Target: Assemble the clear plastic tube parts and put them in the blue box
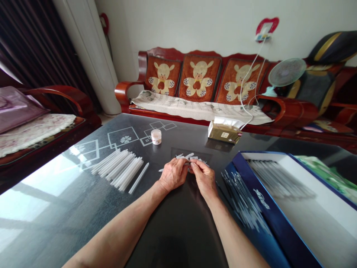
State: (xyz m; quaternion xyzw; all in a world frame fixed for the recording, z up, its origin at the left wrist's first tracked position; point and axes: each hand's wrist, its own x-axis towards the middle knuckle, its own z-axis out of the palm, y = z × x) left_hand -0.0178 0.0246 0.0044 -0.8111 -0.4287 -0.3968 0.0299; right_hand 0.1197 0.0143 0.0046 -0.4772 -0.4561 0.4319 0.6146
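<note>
My left hand (173, 173) and my right hand (203, 175) meet over the dark glass table (83, 208), fingers pinched together on a thin white tube (184, 163) held between them. A few short white pieces (192, 158) lie just beyond my fingers. To the left a pile of long white tubes (118, 169) rests on the table. Thin dark refills (240, 193) lie to the right of my right hand, beside a blue box (267, 208).
A small round jar (156, 136) and a tissue box (224, 131) stand farther back on the table. The open blue box holds more thin refills. A red wooden sofa (200, 82) with bear cushions, a small fan (286, 72) and an armchair (41, 111) surround the table.
</note>
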